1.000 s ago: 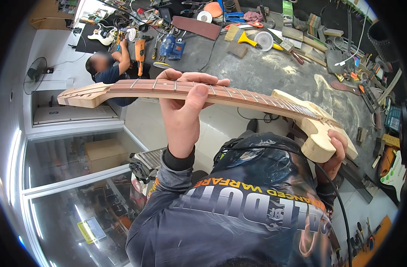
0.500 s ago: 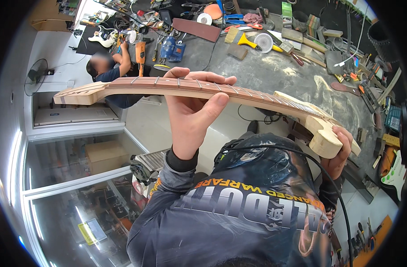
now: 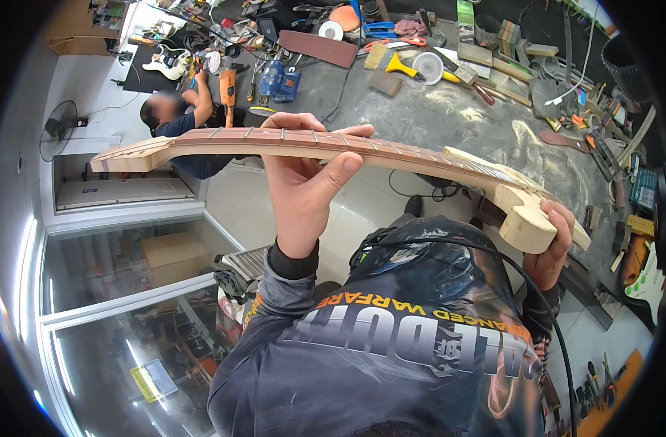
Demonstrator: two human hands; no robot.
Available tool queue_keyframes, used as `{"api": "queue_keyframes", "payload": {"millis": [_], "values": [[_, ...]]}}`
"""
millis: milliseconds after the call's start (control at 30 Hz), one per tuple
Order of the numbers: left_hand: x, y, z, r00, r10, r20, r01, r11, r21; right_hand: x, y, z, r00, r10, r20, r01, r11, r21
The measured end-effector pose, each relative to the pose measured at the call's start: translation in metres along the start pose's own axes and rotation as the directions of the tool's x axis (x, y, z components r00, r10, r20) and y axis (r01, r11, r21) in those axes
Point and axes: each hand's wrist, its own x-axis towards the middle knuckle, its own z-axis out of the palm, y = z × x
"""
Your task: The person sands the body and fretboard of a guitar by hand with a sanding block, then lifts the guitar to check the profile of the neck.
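One unfinished guitar neck (image 3: 289, 142), held up by two hands: left hand (image 3: 304, 182), right hand (image 3: 555, 247). One other person (image 3: 176, 120) by the bench (image 3: 449, 116). One white guitar body (image 3: 164, 64) near that person, one more white guitar (image 3: 648, 280) at far right. One fan (image 3: 60, 124). One tape roll (image 3: 331, 30). One cardboard box (image 3: 174, 256). Small bench tools too cluttered to count.

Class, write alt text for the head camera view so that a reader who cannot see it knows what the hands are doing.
A person holds an unfinished wooden guitar neck level in front of them, left hand wrapped around its middle and right hand gripping its heel end. Beyond it lies a dusty workbench crowded with tools, where another person works.
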Motion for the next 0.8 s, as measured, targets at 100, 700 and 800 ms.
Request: {"api": "queue_keyframes", "payload": {"millis": [100,700,800], "values": [[0.0,-0.003,-0.005,1.0,0.016,0.01,-0.015,1.0,-0.011,0.001,0.0,0.001,1.0,-0.003,-0.001,0.003,1.0,0.012],[0.005,-0.008,-0.007,0.998,-0.026,-0.065,0.027,0.999,0.026,0.007,0.007,-0.01,0.988,0.101,0.113,-0.096,0.994,-0.05],[0.007,-0.015,-0.004,0.994,-0.066,-0.088,0.068,0.997,0.031,0.014,0.005,-0.012,0.969,0.161,0.185,-0.15,0.986,-0.068]]}}
